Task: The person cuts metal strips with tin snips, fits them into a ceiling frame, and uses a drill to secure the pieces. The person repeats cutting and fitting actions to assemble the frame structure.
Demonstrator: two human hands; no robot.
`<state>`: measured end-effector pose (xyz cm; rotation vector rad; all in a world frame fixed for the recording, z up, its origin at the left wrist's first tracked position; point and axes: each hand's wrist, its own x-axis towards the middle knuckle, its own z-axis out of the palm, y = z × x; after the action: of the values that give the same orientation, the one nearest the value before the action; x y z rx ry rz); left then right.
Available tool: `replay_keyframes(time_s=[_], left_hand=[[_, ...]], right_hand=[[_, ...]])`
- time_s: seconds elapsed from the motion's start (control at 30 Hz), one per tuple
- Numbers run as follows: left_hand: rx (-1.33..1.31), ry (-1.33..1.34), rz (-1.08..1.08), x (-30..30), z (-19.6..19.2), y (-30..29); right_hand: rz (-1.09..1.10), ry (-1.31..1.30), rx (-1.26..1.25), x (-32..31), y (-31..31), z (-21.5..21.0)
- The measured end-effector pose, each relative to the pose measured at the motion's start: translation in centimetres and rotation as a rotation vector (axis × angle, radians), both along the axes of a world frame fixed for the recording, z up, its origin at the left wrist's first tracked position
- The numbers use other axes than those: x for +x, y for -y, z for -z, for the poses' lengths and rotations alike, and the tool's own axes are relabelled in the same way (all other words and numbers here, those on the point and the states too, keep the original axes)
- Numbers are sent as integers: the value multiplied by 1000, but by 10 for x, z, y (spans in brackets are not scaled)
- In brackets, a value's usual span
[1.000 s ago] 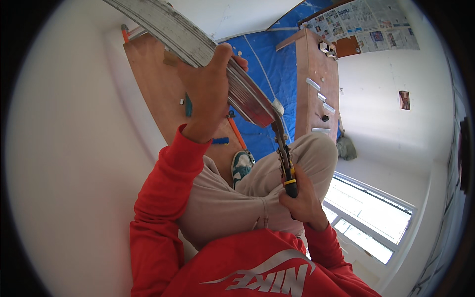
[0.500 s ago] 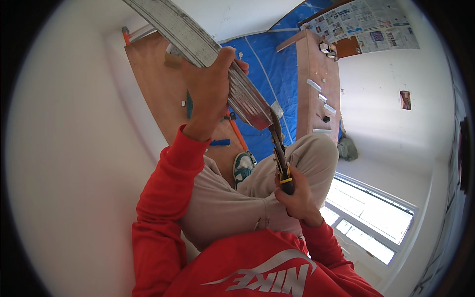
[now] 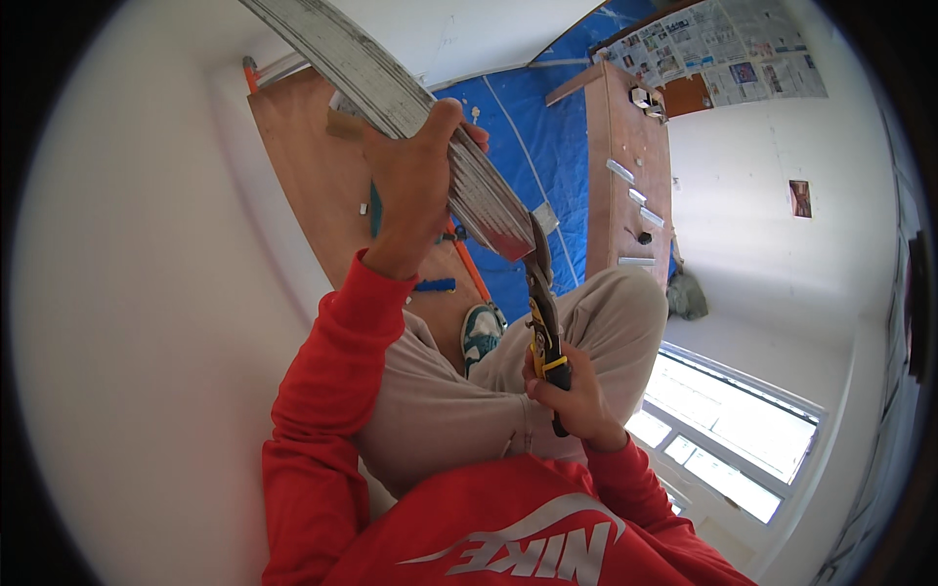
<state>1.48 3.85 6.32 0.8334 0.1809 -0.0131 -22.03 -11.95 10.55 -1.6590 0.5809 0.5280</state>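
My left hand (image 3: 415,176) is wrapped round a bundle of long grey metal channel strips (image 3: 366,68), which slants down from the upper left and ends in front of my knees. In my right hand (image 3: 581,396) is a pair of tin snips (image 3: 543,327) with black and yellow handles. The fingers are closed round those handles. The blades point up and touch the near end of the metal strips; whether they bite into the metal I cannot tell.
Below me lies a brown wooden board (image 3: 293,156) with a blue-handled tool (image 3: 435,285). Blue sheeting (image 3: 508,127) covers the floor. A wooden bench (image 3: 616,127) carries short metal pieces. Newspaper (image 3: 723,49) lies beyond it. A white wall (image 3: 147,322) stands close on my left.
The tin snips have turned in my right hand, so that their handles show more. My right hand has shifted slightly left and down. The left hand and the strips have hardly moved.
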Motion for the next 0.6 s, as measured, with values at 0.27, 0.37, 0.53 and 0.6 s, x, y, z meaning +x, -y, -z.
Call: replay_keyframes(time_s=[0.27, 0.37, 0.53, 0.6], left_hand=[[20, 10, -23, -3, -2, 3], [56, 22, -34, -5, -3, 2], [251, 110, -108, -2, -1, -1], [301, 112, -119, 0, -1, -2]], right_hand=[[64, -17, -107, -7, -10, 8], [84, 63, -270, -8, -19, 19], [88, 141, -513, -3, -22, 29], [100, 151, -575, 1, -24, 30]])
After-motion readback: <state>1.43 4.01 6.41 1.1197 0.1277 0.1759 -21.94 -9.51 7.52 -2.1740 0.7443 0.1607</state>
